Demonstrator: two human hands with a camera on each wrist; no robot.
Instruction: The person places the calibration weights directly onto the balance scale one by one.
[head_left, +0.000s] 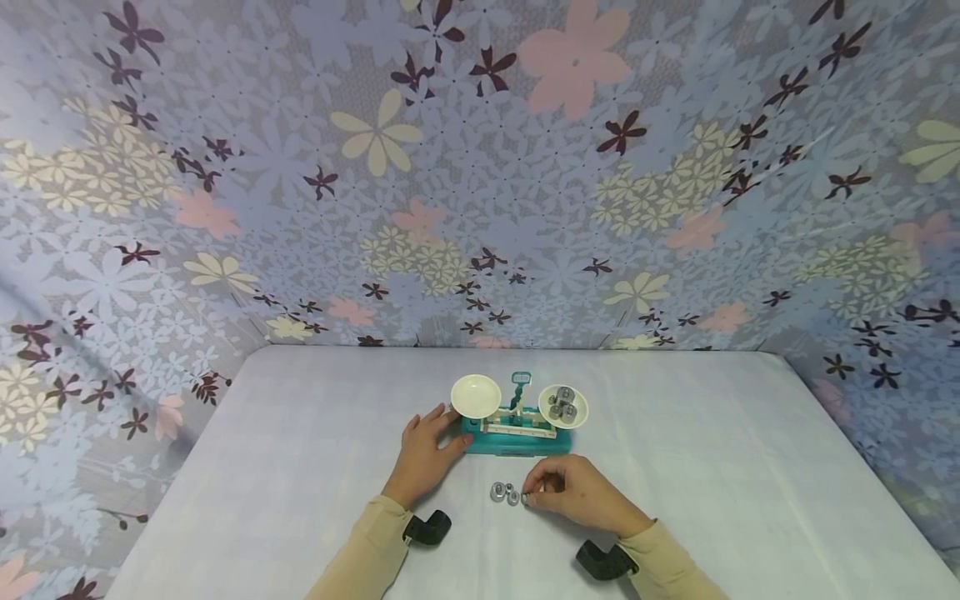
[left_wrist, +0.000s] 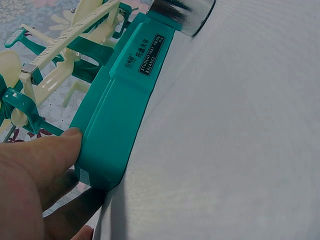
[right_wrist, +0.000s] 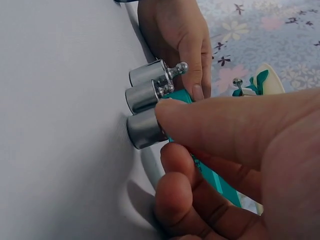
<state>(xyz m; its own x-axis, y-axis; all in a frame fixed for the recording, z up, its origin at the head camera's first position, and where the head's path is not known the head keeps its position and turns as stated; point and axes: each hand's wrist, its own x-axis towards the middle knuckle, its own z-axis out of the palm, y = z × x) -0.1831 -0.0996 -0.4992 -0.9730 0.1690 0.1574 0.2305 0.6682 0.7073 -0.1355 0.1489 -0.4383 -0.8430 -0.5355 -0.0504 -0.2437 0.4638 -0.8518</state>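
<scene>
A teal balance scale [head_left: 517, 446] stands on the table with a white pan at each end. My left hand [head_left: 425, 457] holds its left end, thumb on the teal base [left_wrist: 112, 120] and fingers at the far side. The left pan [head_left: 476, 397] holds nothing. Several silver weights [head_left: 562, 406] sit in the right pan [head_left: 581, 415]. In front of the scale, my right hand [head_left: 581, 493] pinches a small silver weight [right_wrist: 145, 131] between thumb and fingertips. Beside it stand more knobbed metal weights [head_left: 498, 492], also in the right wrist view.
A pale cloth covers the table [head_left: 300, 467]. A flowered fabric wall [head_left: 480, 208] rises behind the table and along both sides. Black wrist-worn devices [head_left: 606, 560] sit at both sleeves.
</scene>
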